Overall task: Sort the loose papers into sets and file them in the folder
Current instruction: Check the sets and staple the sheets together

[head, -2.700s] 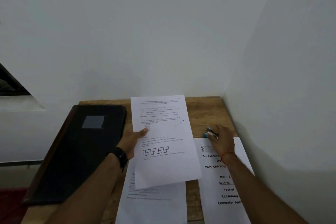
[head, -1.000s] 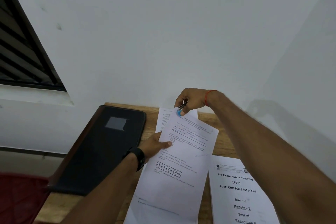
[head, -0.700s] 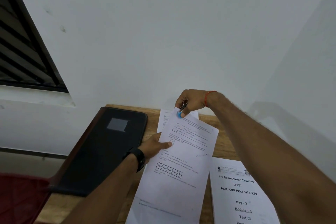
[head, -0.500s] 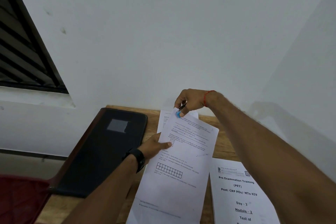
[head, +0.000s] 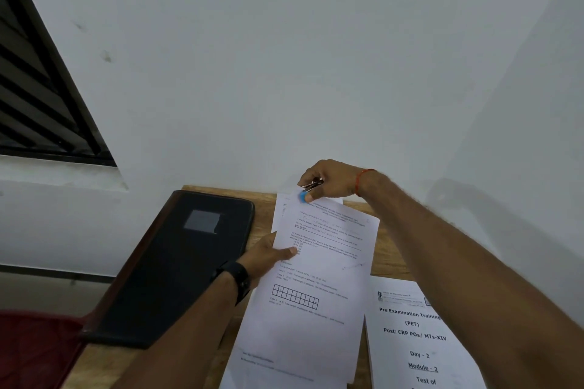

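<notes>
Fingers (head: 308,174) of right hand (head: 331,181) pinch blue clip (head: 302,196) on sheets (head: 316,319); left hand (head: 265,259) pinches their edge.

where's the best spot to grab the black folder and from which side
Take the black folder by its left long edge, coming from the left: it lies flat and closed, and that edge seems to overhang the table, so fingers could slip under. The left hand, holding the papers, is nearest.

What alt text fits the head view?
A right hand pinches a blue clip onto the top corner of printed papers, which the left hand holds by their left edge. A closed black folder lies left on the wooden desk; another printed stack lies right.
</notes>
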